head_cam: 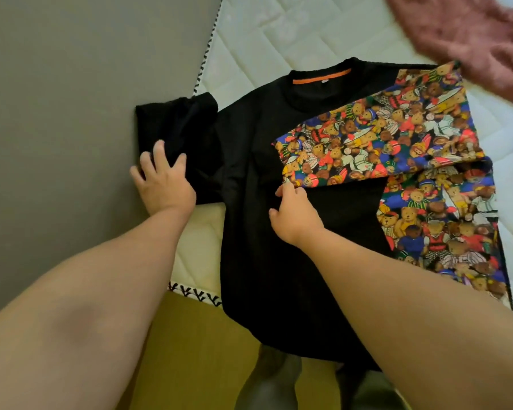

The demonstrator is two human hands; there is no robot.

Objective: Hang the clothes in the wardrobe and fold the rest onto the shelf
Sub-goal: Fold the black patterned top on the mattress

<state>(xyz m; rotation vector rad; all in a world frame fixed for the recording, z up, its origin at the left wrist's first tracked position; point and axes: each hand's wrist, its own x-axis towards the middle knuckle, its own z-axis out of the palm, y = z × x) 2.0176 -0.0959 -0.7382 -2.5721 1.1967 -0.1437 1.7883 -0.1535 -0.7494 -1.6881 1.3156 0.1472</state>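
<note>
Noted black T-shirt (249, 232) spread flat on the mattress (279, 31) at centre frame, collar (320, 81) toward the top, hem draping over the near edge at lower centre. Judged so laid to give a flat base for folding.

Found left hand (163, 184) at centre left, fingers straight and splayed, pressing flat on the black sleeve (178, 122); grips nothing. Judged to be pinning that side against sliding.

Found right hand (293, 217) at centre, thumb and forefinger pinching the cuff of the printed sleeve (367, 137), laid across the chest. Judged an inward sleeve fold to be the step in hand.

Recorded pink fluffy throw (471, 39) at upper right, just beside the shirt's shoulder.

Saw no wardrobe, hanger or shelf. Assessed fold as incomplete: black sleeve not yet turned in.
</note>
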